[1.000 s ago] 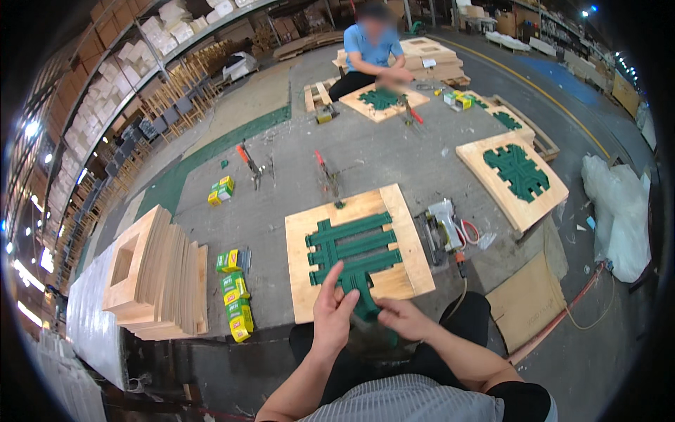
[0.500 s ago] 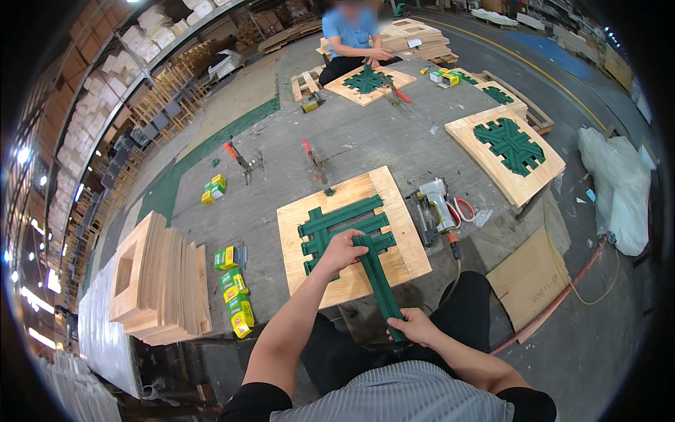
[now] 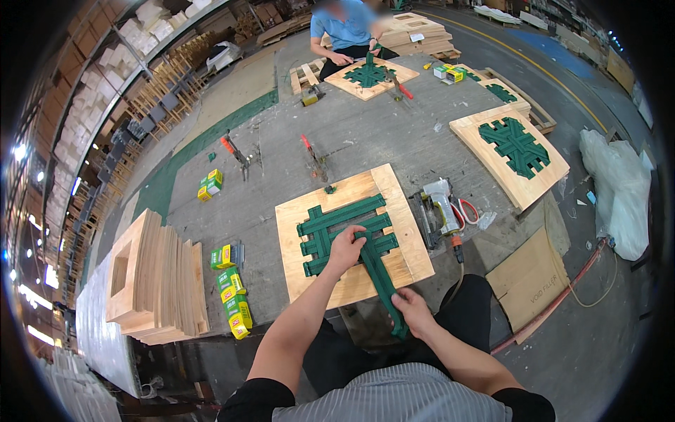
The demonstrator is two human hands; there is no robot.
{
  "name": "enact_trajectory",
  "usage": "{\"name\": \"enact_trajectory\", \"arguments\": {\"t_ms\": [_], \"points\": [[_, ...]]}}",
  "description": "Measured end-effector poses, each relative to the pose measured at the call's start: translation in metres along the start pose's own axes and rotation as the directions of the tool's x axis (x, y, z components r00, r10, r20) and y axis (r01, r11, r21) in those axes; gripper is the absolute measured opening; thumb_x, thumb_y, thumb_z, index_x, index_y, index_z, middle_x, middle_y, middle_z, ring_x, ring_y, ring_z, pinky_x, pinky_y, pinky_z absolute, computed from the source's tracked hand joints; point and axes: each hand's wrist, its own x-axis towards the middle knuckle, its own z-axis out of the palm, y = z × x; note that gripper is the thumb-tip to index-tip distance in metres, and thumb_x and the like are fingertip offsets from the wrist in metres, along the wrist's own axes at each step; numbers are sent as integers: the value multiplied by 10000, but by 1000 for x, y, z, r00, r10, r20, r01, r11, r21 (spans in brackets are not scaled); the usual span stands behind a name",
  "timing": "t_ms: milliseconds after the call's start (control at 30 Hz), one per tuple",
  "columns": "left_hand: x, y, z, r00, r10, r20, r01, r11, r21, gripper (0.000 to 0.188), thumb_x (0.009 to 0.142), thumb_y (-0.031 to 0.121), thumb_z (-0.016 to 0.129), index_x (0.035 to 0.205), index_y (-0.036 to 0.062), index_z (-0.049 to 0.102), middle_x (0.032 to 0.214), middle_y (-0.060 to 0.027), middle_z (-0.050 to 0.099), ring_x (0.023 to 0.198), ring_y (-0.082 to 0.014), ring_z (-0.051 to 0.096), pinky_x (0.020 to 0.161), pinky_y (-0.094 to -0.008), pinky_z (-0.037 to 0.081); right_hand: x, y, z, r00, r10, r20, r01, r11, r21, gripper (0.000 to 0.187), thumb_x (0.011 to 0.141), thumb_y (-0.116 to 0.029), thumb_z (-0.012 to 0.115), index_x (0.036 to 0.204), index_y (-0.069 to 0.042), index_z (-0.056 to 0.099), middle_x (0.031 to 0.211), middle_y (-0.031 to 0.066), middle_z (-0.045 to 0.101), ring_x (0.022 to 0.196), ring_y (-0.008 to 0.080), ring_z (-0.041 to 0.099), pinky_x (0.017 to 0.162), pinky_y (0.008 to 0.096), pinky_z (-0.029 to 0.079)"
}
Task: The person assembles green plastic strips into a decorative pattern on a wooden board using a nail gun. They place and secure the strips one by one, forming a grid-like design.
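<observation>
A square plywood frame (image 3: 292,225) lies on the grey table in front of me, its opening crossed by green webbing straps (image 3: 320,235). My left hand (image 3: 346,250) pinches the upper end of a loose green webbing strap (image 3: 380,281) over the right part of the weave. Lower down, my right hand (image 3: 415,311) grips the same strap past the frame's near edge. The strap's tail hangs a little below that hand. A staple gun (image 3: 441,205) with an air hose lies right of the frame, beside red-handled scissors (image 3: 467,211).
Plywood frames (image 3: 151,274) are stacked at left, beside yellow-green staple boxes (image 3: 232,285). Two red-handled tools (image 3: 235,151) (image 3: 309,148) stand beyond my frame. A finished webbed frame (image 3: 467,133) lies at right. Across the table a co-worker (image 3: 344,32) handles another webbed frame (image 3: 401,70).
My right hand has moved up the strap, so more of its tail hangs below. My left hand stays nearly in place. The co-worker now lifts a strap end.
</observation>
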Motion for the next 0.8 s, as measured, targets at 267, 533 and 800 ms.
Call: {"name": "enact_trajectory", "arguments": {"t_ms": [267, 533, 800], "points": [[6, 3, 12, 997, -43, -59, 25, 963, -267, 183, 1025, 89, 637, 1191, 19, 674, 924, 34, 653, 795, -53, 542, 717, -233, 451, 38, 15, -9, 968, -37, -247, 74, 987, 140, 287, 1062, -200, 632, 1103, 77, 693, 1000, 92, 727, 852, 147, 672, 761, 299, 547], [12, 10, 19, 992, -76, -99, 42, 951, -307, 228, 986, 36, 663, 1210, 40, 704, 912, 18, 667, 757, -53, 552, 668, -226, 451, 37, 6, -14, 959, -83, -270, 129, 979, 159, 261, 1038, -156, 659, 1091, 95, 703, 977, 98, 735, 825, 147, 673, 758, 293, 543], [19, 15, 14, 986, -154, -69, 127, 947, -296, 415, 961, -23, 659, 1366, 59, 619, 1001, -45, 696, 837, -120, 642, 686, -288, 543, 42, -8, -34, 940, -116, -320, 167, 976, 138, 224, 1035, -154, 661, 1052, 65, 707, 926, 70, 726, 795, 137, 663, 736, 287, 536]]}}
